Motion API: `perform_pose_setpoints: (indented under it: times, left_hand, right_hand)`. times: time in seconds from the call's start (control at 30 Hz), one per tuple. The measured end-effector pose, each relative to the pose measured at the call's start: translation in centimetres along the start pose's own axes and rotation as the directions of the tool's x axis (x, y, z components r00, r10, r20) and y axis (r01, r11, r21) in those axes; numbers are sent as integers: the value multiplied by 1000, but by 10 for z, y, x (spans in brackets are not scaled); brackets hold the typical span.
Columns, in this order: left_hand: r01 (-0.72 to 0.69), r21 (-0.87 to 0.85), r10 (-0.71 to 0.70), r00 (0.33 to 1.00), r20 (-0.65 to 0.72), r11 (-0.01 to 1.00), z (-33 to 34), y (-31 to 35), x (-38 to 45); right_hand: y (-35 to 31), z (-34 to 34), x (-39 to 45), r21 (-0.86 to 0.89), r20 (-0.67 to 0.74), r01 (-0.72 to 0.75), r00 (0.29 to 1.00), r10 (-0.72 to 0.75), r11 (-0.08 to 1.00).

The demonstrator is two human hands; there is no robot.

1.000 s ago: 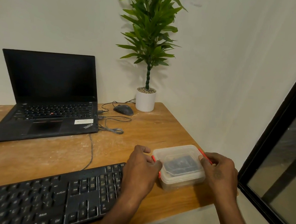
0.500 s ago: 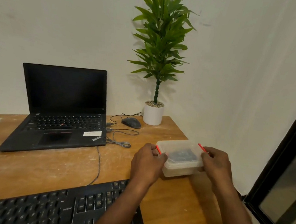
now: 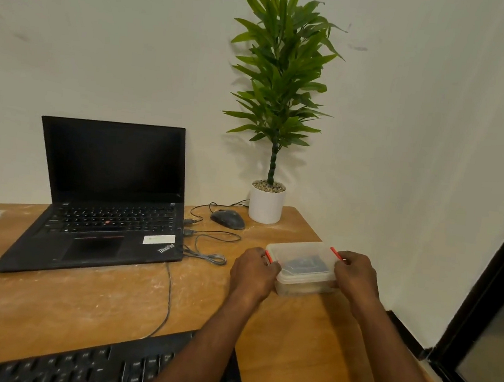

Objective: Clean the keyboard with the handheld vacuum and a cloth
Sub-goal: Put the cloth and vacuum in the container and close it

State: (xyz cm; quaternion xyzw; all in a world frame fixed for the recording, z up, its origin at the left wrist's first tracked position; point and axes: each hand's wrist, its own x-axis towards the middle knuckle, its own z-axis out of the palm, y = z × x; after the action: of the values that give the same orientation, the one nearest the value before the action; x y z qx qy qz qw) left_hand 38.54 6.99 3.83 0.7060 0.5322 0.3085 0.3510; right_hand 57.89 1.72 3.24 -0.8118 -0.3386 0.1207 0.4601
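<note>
While the black keyboard (image 3: 108,365) lies near you, your left hand (image 3: 253,273) and right hand (image 3: 356,278) grip a translucent, rounded plastic box (image 3: 302,266) by its ends. It sits on scuffed wood (image 3: 77,300).

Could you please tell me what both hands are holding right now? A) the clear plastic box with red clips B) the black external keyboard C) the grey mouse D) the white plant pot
A: the left hand and right hand grip opposite ends of the clear plastic box with red clips.
</note>
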Motion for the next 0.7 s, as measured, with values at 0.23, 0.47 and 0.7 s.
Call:
perform_pose_setpoints:
  times: [0.23,0.47,0.7]
  left_hand:
    - [28,-74,-31,999,-33,997,-20,-11,-15]
    - [-63,-134,52,995,-83,989,-71,-36,-76]
    - [-103,-149,83,988,-131,983,-109,-53,-139]
  right_hand:
    - [-9,-9,-39,-5,-140,8,990,-9,1000]
    - [-28,0,-142,196,-113,97,991,-76,976]
    - [-47,21,-217,230,-38,128,992,-122,965]
